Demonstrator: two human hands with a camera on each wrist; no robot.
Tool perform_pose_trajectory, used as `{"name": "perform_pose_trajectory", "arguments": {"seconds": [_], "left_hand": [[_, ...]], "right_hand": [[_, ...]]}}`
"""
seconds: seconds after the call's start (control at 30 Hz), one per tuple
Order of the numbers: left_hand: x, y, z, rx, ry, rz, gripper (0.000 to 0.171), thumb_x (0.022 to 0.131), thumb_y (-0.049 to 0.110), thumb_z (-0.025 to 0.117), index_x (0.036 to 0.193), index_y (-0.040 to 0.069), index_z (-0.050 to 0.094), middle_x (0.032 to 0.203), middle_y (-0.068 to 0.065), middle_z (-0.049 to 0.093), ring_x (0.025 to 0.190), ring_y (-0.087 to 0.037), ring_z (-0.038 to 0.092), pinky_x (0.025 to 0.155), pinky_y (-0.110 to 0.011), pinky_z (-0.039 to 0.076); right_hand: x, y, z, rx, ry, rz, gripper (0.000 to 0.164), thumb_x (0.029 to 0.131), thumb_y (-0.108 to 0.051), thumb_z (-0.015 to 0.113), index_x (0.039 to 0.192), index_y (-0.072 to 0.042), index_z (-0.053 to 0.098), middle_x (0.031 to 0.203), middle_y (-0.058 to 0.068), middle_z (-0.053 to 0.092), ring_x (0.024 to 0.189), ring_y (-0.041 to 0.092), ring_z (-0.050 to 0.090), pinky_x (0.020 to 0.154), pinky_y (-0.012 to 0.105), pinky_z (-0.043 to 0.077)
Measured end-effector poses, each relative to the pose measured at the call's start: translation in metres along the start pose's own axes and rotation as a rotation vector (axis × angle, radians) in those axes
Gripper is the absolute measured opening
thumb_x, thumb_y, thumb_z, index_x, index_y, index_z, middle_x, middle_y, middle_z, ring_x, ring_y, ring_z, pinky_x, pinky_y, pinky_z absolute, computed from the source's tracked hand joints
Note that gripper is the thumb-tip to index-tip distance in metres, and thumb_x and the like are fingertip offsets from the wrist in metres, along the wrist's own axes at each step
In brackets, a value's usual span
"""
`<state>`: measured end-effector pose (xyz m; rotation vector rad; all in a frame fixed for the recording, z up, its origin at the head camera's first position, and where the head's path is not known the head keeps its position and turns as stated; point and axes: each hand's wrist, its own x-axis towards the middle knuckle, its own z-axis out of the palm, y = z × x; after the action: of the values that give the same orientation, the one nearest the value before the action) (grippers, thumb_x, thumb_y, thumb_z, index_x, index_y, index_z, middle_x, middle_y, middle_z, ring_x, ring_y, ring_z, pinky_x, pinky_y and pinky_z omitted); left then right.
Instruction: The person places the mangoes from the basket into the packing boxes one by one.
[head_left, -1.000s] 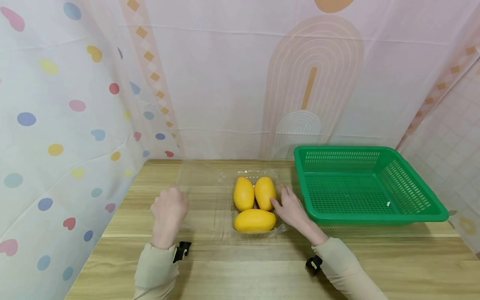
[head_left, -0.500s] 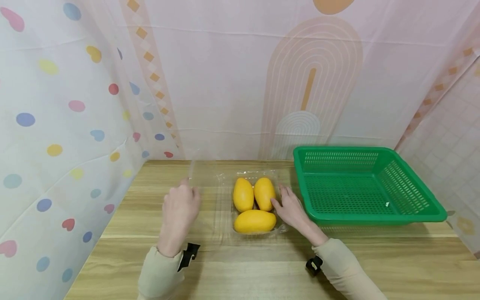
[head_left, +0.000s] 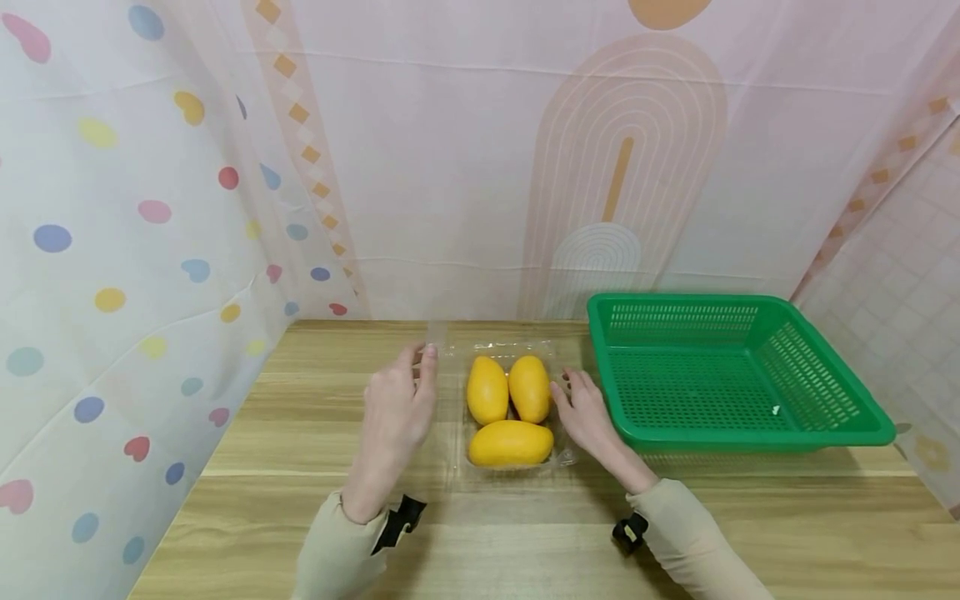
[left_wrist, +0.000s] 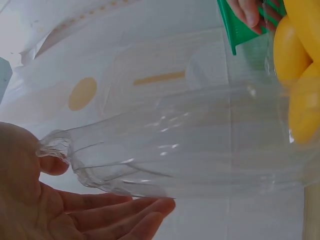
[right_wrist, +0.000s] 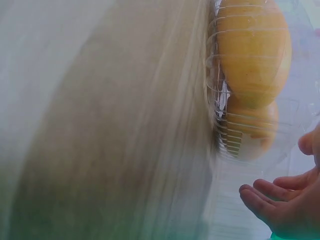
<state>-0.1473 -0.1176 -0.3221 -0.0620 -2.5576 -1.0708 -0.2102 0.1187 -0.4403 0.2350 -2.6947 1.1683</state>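
Three yellow mangoes (head_left: 487, 392) lie in a clear plastic clamshell box (head_left: 510, 344) on the table; two stand side by side behind one laid crosswise. The box's hinged lid (left_wrist: 165, 145) is raised steeply on the left side. My left hand (head_left: 397, 400) is at the lid's free edge, its fingers stretched along the outside of the plastic and its thumb near the rim. On the box's right side is my right hand (head_left: 588, 417), fingers loosely bent. In the right wrist view, a gap shows between those fingers (right_wrist: 265, 200) and the box.
A green perforated plastic basket (head_left: 735, 383) stands to the right of the box, with a small white bit inside. The wooden table (head_left: 525, 542) ends at a patterned cloth (head_left: 450, 167) behind, and a dotted cloth (head_left: 150, 333) hangs on the left.
My left hand has moved right, swinging the lid up from lying almost flat to steeply raised, and its fingers have straightened. My right thumb has drawn back slightly from the right-hand mango.
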Motion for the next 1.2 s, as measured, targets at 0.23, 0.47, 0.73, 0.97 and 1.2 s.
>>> {"name": "perform_pose_trajectory", "arguments": {"seconds": [0.23,0.47,0.73,0.97,1.2], "left_hand": [[-0.003,0.002,0.011,-0.076,0.032,0.042,0.041,0.102,0.029,0.039,0.120,-0.001,0.061,0.106,-0.021,0.069,0.092,-0.033,0.069,0.078,-0.045,0.056],[0.001,-0.010,0.029,-0.056,0.027,0.168,0.029,0.096,0.014,0.054,0.119,-0.003,0.060,0.118,-0.019,0.065,0.105,-0.033,0.064,0.086,-0.043,0.054],[0.004,-0.032,0.056,0.014,-0.099,0.109,0.039,0.092,0.015,0.060,0.127,-0.003,0.054,0.130,-0.021,0.058,0.122,-0.038,0.053,0.104,-0.050,0.042],[0.003,-0.041,0.067,0.029,-0.167,-0.019,0.049,0.093,0.026,0.058,0.134,0.000,0.048,0.138,-0.024,0.049,0.128,-0.041,0.047,0.105,-0.054,0.039],[0.001,-0.046,0.072,0.084,-0.220,-0.095,0.064,0.093,0.038,0.057,0.139,-0.003,0.040,0.143,-0.026,0.041,0.128,-0.045,0.045,0.104,-0.056,0.039]], "right_hand": [[0.001,0.002,-0.001,0.053,0.062,-0.036,0.038,0.099,-0.014,0.047,0.125,0.013,0.049,0.114,0.027,0.057,0.103,0.040,0.059,0.086,0.050,0.050],[0.000,0.002,-0.002,0.052,0.055,-0.013,0.038,0.101,-0.017,0.042,0.126,0.011,0.050,0.113,0.025,0.058,0.101,0.037,0.058,0.084,0.047,0.050],[-0.003,-0.001,-0.005,0.074,0.032,-0.003,0.040,0.103,-0.021,0.037,0.127,0.007,0.051,0.119,0.023,0.058,0.109,0.037,0.057,0.092,0.050,0.047],[-0.004,-0.002,-0.007,0.106,0.000,0.033,0.044,0.104,-0.025,0.034,0.130,0.007,0.050,0.127,0.024,0.055,0.120,0.040,0.052,0.101,0.051,0.042],[-0.005,-0.001,-0.008,0.128,-0.024,0.082,0.044,0.104,-0.026,0.034,0.127,0.007,0.051,0.126,0.025,0.057,0.122,0.039,0.051,0.102,0.050,0.041]]}}
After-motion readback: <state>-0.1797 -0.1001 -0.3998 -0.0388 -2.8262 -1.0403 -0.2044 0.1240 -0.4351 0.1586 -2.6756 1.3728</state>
